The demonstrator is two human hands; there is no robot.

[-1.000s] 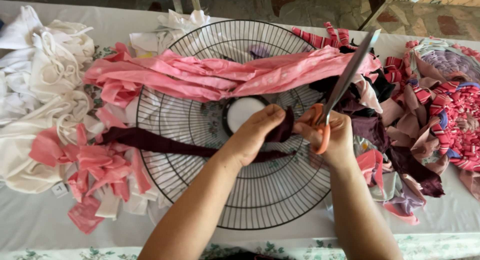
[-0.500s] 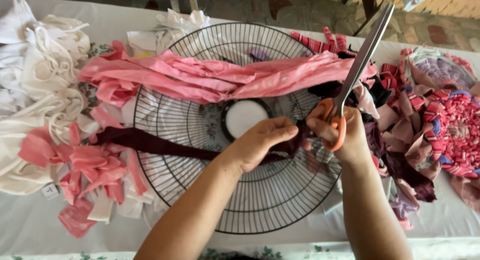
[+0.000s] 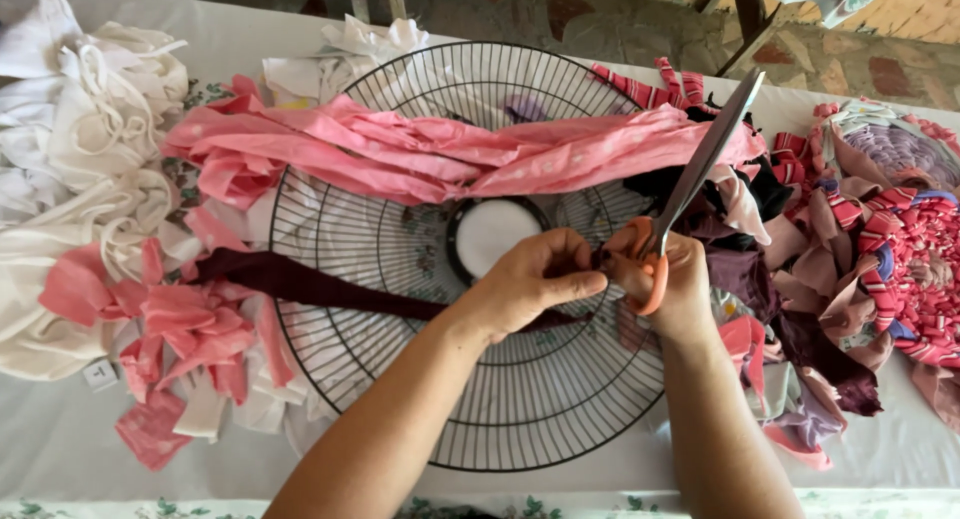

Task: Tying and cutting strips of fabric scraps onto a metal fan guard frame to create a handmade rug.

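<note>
White-covered table (image 3: 60,449) strewn with fabric strips, a black wire fan guard (image 3: 560,419) laid flat at its middle.

Pale cloth (image 3: 90,129) is heaped along the left edge and mixed scraps (image 3: 860,239) along the right; a long pink strip (image 3: 420,159) is draped across the guard's far half. A dark maroon strip (image 3: 300,279) is pinched at the hub between the curled fingers of the left hand (image 3: 530,279). Orange-handled scissors (image 3: 690,189), blades closed and raised, are gripped by the clenched right hand (image 3: 670,279).
</note>
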